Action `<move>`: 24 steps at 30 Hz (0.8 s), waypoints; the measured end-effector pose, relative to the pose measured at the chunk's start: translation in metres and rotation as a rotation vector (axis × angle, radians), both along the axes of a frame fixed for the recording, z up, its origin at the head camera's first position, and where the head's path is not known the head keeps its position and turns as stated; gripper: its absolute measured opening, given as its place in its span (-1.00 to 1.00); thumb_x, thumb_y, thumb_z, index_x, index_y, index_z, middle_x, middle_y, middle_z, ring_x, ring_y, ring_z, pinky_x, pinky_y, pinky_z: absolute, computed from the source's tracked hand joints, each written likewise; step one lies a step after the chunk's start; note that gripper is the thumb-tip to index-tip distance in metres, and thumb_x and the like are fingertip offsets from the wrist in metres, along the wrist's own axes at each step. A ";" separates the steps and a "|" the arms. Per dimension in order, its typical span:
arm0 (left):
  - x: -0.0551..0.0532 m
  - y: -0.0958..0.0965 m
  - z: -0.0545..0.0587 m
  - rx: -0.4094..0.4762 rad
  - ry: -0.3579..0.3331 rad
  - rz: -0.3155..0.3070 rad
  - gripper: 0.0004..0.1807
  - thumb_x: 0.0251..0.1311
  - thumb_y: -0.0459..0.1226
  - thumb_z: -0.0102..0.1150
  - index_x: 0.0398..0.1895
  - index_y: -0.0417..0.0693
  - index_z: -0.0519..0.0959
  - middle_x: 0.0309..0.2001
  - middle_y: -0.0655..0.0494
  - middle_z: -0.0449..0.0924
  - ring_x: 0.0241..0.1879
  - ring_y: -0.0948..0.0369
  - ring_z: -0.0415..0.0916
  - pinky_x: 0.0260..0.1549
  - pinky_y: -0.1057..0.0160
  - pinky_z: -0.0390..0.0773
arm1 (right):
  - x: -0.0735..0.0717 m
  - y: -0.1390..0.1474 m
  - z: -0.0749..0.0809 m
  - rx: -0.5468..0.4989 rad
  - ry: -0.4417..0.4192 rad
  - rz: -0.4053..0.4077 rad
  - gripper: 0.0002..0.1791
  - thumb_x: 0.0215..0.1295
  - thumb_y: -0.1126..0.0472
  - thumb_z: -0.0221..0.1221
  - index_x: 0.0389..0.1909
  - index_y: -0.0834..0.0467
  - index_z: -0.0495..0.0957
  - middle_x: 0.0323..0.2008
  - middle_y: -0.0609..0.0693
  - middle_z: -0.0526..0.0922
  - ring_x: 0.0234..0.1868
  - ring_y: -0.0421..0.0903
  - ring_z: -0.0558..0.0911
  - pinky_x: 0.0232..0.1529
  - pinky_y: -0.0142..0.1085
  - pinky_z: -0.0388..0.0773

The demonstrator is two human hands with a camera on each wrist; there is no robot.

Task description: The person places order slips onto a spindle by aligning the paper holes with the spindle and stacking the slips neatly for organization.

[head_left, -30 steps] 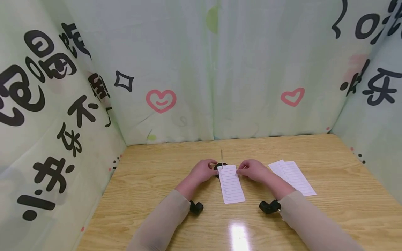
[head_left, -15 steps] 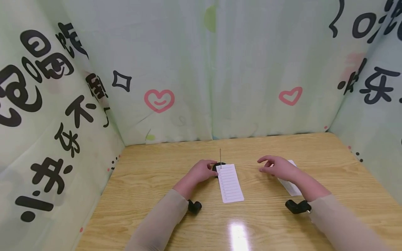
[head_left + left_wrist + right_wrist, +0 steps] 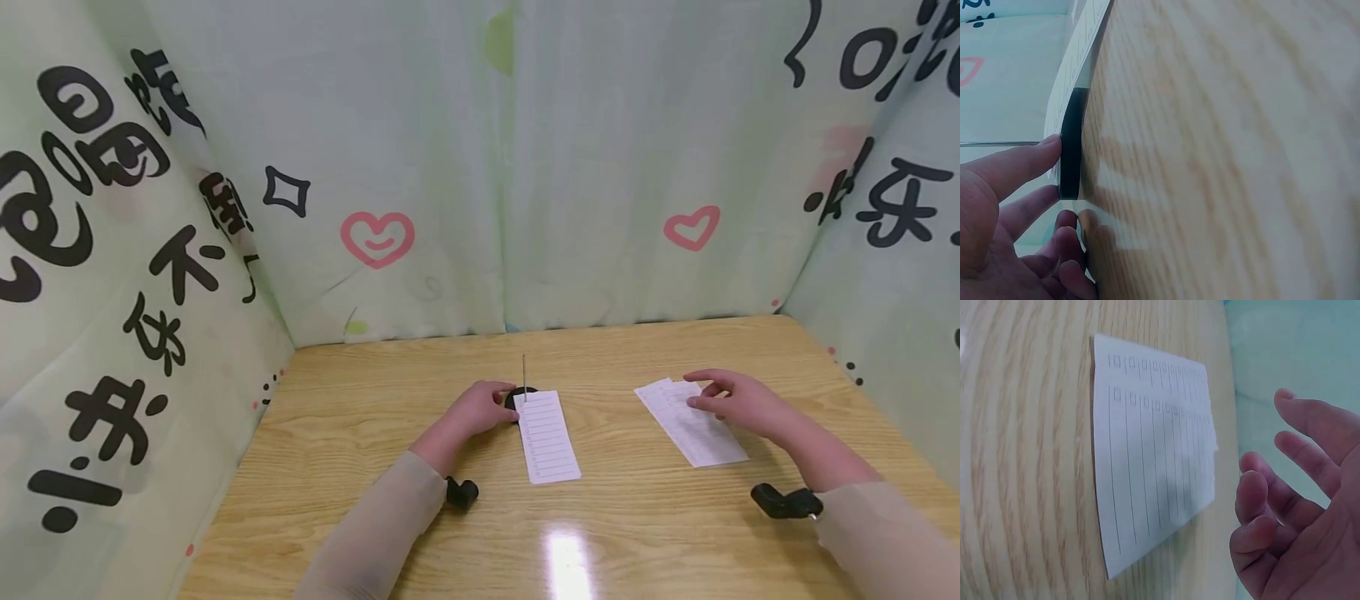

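Observation:
A bill spike point(image 3: 524, 372) with a thin upright rod and a black round base point(image 3: 1071, 162) stands on the table. A white lined slip point(image 3: 550, 437) is on it, the rod rising through its top end, and the slip covers much of the base. My left hand point(image 3: 480, 407) holds the base at its left edge, thumb on the near side and a finger at the rim. To the right lies a small pile of lined slips point(image 3: 693, 429), slightly fanned. Over its far end hovers my right hand point(image 3: 738, 404), fingers loosely bent and holding nothing; the right wrist view shows the fingers apart from the slips point(image 3: 1141, 444).
The wooden table point(image 3: 375, 375) runs back to a printed curtain point(image 3: 450, 167), and more curtain hangs at both sides. Black wrist mounts point(image 3: 462, 493) sit on both sleeves. A bright light reflection point(image 3: 567, 558) shows on the near tabletop.
My right hand has let go of the slip on the spike and moved right, to above the pile. The left hand stays at the base.

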State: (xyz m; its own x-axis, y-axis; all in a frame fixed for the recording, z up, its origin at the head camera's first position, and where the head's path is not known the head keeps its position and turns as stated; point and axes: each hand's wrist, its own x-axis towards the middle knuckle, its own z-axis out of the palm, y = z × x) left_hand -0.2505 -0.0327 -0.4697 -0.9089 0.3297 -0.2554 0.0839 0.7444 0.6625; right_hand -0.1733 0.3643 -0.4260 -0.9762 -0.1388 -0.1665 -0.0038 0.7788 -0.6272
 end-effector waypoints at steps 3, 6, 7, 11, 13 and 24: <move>0.001 -0.002 0.001 -0.005 0.003 0.004 -0.40 0.18 -0.15 0.39 0.33 0.13 0.51 0.10 -0.07 0.54 -0.01 0.07 0.45 0.08 0.04 0.44 | -0.001 0.004 -0.001 0.008 -0.007 0.000 -0.33 0.37 -0.02 0.23 0.31 0.34 0.36 -0.12 0.16 0.54 -0.22 -0.03 0.49 -0.30 -0.25 0.51; 0.002 -0.002 0.001 -0.006 0.001 0.010 -0.40 0.18 -0.16 0.40 0.33 0.13 0.51 0.11 -0.09 0.54 0.01 0.06 0.46 0.09 0.02 0.44 | -0.003 0.007 -0.003 0.008 -0.018 0.002 -0.31 0.37 -0.05 0.23 0.32 0.33 0.36 -0.11 0.17 0.54 -0.22 -0.03 0.49 -0.30 -0.24 0.50; 0.001 -0.001 0.001 -0.005 0.000 0.006 -0.39 0.18 -0.15 0.40 0.33 0.14 0.51 0.11 -0.08 0.54 0.01 0.06 0.46 0.09 0.02 0.44 | -0.003 0.009 -0.004 0.012 -0.023 0.002 -0.31 0.37 -0.04 0.23 0.32 0.34 0.36 -0.12 0.17 0.54 -0.24 -0.03 0.48 -0.31 -0.25 0.48; 0.000 0.002 0.000 0.006 0.005 -0.009 -0.39 0.17 -0.13 0.40 0.33 0.16 0.51 0.10 -0.07 0.55 -0.02 0.08 0.46 0.08 0.03 0.45 | -0.007 0.019 -0.009 0.015 -0.056 -0.011 -0.31 0.37 -0.03 0.23 0.32 0.36 0.34 -0.18 0.15 0.52 -0.32 -0.03 0.48 -0.36 -0.25 0.43; 0.000 0.002 -0.001 0.009 0.010 -0.008 -0.39 0.17 -0.13 0.40 0.32 0.16 0.51 0.09 -0.06 0.55 -0.04 0.09 0.45 0.07 0.06 0.45 | -0.011 0.022 -0.011 0.021 -0.071 -0.013 -0.31 0.37 -0.02 0.22 0.33 0.36 0.33 -0.24 0.11 0.51 -0.36 -0.03 0.47 -0.38 -0.24 0.38; -0.001 -0.001 -0.001 0.012 -0.010 -0.001 -0.40 0.17 -0.14 0.40 0.32 0.16 0.52 0.05 -0.05 0.54 -0.09 0.08 0.43 0.02 0.06 0.45 | -0.025 0.024 -0.019 0.103 -0.082 0.022 -0.32 0.30 0.03 0.29 0.29 0.35 0.35 -0.40 0.05 0.40 -0.38 -0.03 0.39 -0.33 -0.20 0.29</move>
